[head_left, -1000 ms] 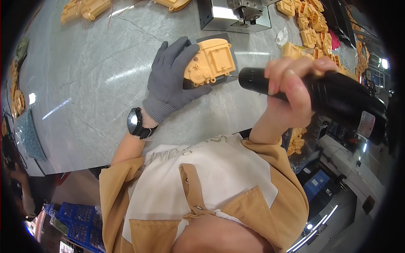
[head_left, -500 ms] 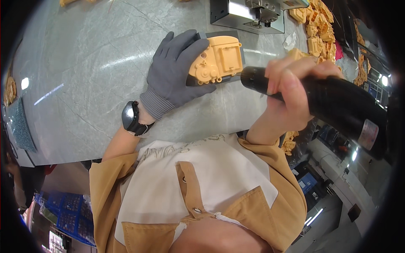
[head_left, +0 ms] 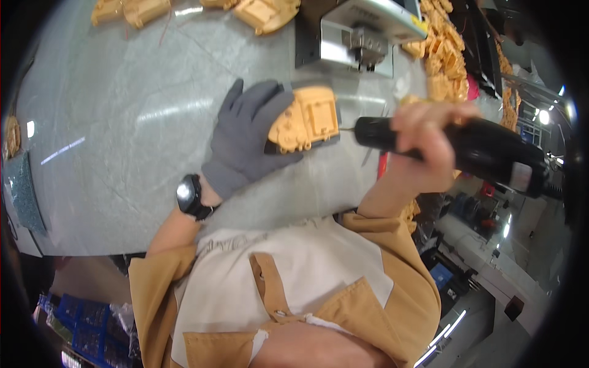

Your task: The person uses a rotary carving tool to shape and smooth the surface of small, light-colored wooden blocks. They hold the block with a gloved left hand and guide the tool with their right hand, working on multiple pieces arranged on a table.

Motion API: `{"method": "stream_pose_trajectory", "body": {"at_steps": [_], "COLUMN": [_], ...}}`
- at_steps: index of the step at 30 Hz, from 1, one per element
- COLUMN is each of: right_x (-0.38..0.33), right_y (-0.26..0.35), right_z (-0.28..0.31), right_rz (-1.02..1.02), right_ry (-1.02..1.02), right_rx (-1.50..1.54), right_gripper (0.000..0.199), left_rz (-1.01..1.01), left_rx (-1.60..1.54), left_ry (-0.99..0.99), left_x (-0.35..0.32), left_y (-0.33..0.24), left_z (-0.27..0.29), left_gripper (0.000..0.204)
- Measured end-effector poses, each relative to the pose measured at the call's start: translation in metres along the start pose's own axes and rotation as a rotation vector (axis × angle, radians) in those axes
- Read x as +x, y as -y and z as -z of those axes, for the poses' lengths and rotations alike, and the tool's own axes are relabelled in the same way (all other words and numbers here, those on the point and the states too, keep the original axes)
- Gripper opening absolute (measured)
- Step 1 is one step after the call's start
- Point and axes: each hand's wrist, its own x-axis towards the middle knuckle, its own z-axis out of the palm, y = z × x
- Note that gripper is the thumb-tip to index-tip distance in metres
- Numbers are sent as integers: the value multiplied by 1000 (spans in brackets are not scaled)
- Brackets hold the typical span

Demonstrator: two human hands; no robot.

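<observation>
My left hand [head_left: 242, 132], in a grey glove, is closed around the left side of an orange-yellow plastic housing [head_left: 320, 118], with fingers above and the thumb below. The housing has a raised rectangular frame and small round bosses. Beneath it, a dark block [head_left: 324, 145] shows at the edges. Bare and slightly blurred, my right hand [head_left: 426, 144] grips a black electric screwdriver [head_left: 500, 153] lying nearly level. Its thin bit points left at the housing's right edge; whether the tip touches, I cannot tell.
A metal-and-grey machine [head_left: 350, 43] stands beyond the housing. Several similar orange-yellow housings [head_left: 265, 13] lie along the far edge, and a heap of orange-yellow parts [head_left: 443, 55] sits at the far right. A blue-grey mat [head_left: 26, 190] lies at the table's left.
The screwdriver has drawn back slightly from the housing, so more of its bit shows. Hands, housing and machine appear lower in the view, and more housings show at the far edge.
</observation>
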Motion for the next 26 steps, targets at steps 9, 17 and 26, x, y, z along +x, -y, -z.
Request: {"method": "stream_pose_trajectory", "body": {"at_steps": [9, 17, 26], "right_x": [53, -28, -36], "right_y": [-24, 14, 5], "right_z": [15, -27, -46], "right_rz": [82, -17, -25], "right_ry": [-85, 214, -20], "right_rx": [-455, -37, -59], "right_gripper": [42, 59, 56], "left_rz": [56, 41, 10], "left_rx": [-2, -11, -2], "left_ry": [48, 15, -24], "left_x": [-3, -4, -7], "left_y": [-10, -4, -3], "left_z": [1, 1, -2], "left_gripper": [82, 81, 82]}}
